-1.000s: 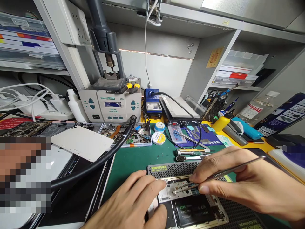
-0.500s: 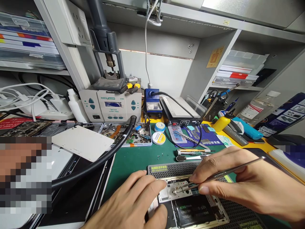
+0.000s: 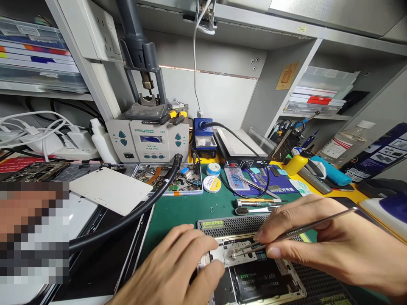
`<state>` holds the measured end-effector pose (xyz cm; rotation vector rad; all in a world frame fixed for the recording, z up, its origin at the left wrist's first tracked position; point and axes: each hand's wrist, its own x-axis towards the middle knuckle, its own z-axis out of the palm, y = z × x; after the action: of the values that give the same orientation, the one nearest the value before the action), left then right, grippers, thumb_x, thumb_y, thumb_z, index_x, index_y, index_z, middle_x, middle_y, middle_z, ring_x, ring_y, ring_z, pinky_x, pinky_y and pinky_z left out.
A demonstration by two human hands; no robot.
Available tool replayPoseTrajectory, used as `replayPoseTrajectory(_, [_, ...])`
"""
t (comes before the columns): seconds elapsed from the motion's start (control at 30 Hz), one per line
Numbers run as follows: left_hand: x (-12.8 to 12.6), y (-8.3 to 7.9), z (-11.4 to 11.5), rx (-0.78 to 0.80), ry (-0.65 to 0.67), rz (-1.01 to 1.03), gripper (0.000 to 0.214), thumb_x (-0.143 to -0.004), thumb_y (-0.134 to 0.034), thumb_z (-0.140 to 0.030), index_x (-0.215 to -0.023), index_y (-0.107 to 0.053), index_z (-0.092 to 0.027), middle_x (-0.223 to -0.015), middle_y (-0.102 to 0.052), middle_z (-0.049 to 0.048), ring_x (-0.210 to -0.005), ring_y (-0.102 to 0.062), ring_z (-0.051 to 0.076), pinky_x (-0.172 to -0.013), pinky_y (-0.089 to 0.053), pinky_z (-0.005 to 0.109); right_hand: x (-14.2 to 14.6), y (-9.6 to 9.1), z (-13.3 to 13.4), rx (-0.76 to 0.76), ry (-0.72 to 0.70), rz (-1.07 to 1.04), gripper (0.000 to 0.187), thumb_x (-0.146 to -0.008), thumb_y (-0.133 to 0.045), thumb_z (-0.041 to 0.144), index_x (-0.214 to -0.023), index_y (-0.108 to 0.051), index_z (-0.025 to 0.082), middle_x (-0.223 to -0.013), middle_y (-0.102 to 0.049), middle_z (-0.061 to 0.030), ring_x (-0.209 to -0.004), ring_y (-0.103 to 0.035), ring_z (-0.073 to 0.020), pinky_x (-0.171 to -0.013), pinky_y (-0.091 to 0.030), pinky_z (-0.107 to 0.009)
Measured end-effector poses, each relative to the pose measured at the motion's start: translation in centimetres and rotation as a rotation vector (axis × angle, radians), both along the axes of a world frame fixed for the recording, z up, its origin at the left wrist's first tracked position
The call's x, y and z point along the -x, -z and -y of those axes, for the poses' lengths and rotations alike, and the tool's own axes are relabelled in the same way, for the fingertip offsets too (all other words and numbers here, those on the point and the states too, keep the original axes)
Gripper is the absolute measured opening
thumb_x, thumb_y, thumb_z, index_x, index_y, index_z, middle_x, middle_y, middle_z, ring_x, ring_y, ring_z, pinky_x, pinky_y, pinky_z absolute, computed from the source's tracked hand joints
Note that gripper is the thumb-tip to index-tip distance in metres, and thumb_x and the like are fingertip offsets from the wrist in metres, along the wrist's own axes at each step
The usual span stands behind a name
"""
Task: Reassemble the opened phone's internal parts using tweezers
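Note:
An opened phone [image 3: 254,279] with its back off lies on a black honeycomb mat [image 3: 235,224] at the near edge of the green bench mat. My right hand [image 3: 321,245] pinches metal tweezers [image 3: 299,232], whose tips touch a silver plate [image 3: 227,256] near the phone's top. My left hand [image 3: 178,271] rests on the phone's left edge, fingers curled, thumb pressed against the frame.
A hot-air station [image 3: 148,137] stands at the back, and its black hose [image 3: 127,216] crosses a dark tablet [image 3: 104,262] on the left. A parts tray [image 3: 168,178], solder tins [image 3: 212,183], spare tweezers [image 3: 254,184] and a heating plate [image 3: 238,148] lie behind the phone. Bottles and tools crowd the right.
My left hand has shifted slightly right, and its thumb now presses nearer the phone's top-left corner. The tweezers stay on the same spot.

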<state>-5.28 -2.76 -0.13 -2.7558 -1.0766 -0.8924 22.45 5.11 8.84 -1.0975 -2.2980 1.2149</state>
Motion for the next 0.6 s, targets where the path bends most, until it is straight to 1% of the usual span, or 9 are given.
replayPoseTrajectory(0.07, [-0.2, -0.2, -0.1, 0.011, -0.042, 0.049, 0.021, -0.103, -0.056, -0.031, -0.116, -0.066, -0.018, -0.107, -0.069, 0.0070, -0.102, -0.066, 0.025, -0.099, -0.057, 0.043, -0.1, 0.0, 0.0, -0.001, -0.002, -0.003, 0.009, -0.085, -0.083, 0.032, -0.093, -0.088, 0.034, -0.090, -0.086, 0.0011, -0.080, -0.079, -0.0223, -0.074, -0.062, -0.025])
replayPoseTrajectory(0.13, [-0.4, -0.5, -0.1, 0.029, -0.076, 0.087, 0.018, -0.101, -0.056, -0.026, -0.112, -0.067, -0.017, -0.103, -0.067, 0.0080, -0.099, -0.064, 0.026, -0.092, -0.057, 0.044, -0.1, 0.0, 0.0, 0.003, -0.002, -0.007, 0.008, -0.085, -0.083, 0.033, -0.092, -0.088, 0.034, -0.089, -0.085, 0.0012, -0.079, -0.079, -0.0225, -0.073, -0.062, -0.025])
replayPoseTrajectory(0.2, [-0.5, -0.6, -0.1, 0.067, -0.098, 0.091, 0.016, -0.100, -0.055, -0.021, -0.108, -0.068, -0.017, -0.104, -0.065, 0.0084, -0.099, -0.062, 0.026, -0.088, -0.056, 0.043, 0.0, -0.1, 0.0, 0.008, 0.000, -0.005, 0.008, -0.085, -0.083, 0.033, -0.091, -0.088, 0.034, -0.088, -0.085, 0.0013, -0.079, -0.079, -0.0224, -0.072, -0.062, -0.025])
replayPoseTrajectory(0.33, [-0.6, -0.6, 0.0, 0.111, -0.126, 0.094, 0.016, -0.099, -0.055, -0.021, -0.109, -0.067, -0.018, -0.107, -0.063, 0.0084, -0.099, -0.059, 0.026, -0.090, -0.054, 0.044, 0.4, -0.3, 0.3, -0.002, 0.000, -0.001, 0.007, -0.085, -0.082, 0.033, -0.089, -0.088, 0.033, -0.086, -0.085, 0.0016, -0.077, -0.078, -0.0211, -0.070, -0.061, -0.023])
replayPoseTrajectory(0.43, [-0.7, -0.4, 0.3, 0.121, -0.140, 0.126, 0.016, -0.098, -0.054, -0.020, -0.109, -0.067, -0.019, -0.107, -0.062, 0.0079, -0.099, -0.058, 0.026, -0.088, -0.053, 0.043, 0.5, -0.2, 0.4, -0.006, -0.004, 0.001, 0.006, -0.086, -0.082, 0.032, -0.089, -0.088, 0.032, -0.086, -0.086, 0.0015, -0.077, -0.078, -0.0204, -0.069, -0.061, -0.022])
replayPoseTrajectory(0.6, [-1.1, -0.3, 0.7, 0.155, -0.173, 0.098, 0.017, -0.097, -0.055, -0.018, -0.110, -0.066, -0.021, -0.110, -0.063, 0.0066, -0.102, -0.059, 0.026, -0.089, -0.052, 0.042, 0.2, 0.1, 0.2, -0.031, 0.005, -0.007, 0.007, -0.085, -0.083, 0.036, -0.090, -0.088, 0.035, -0.089, -0.086, 0.0020, -0.079, -0.080, -0.0220, -0.069, -0.063, -0.022])
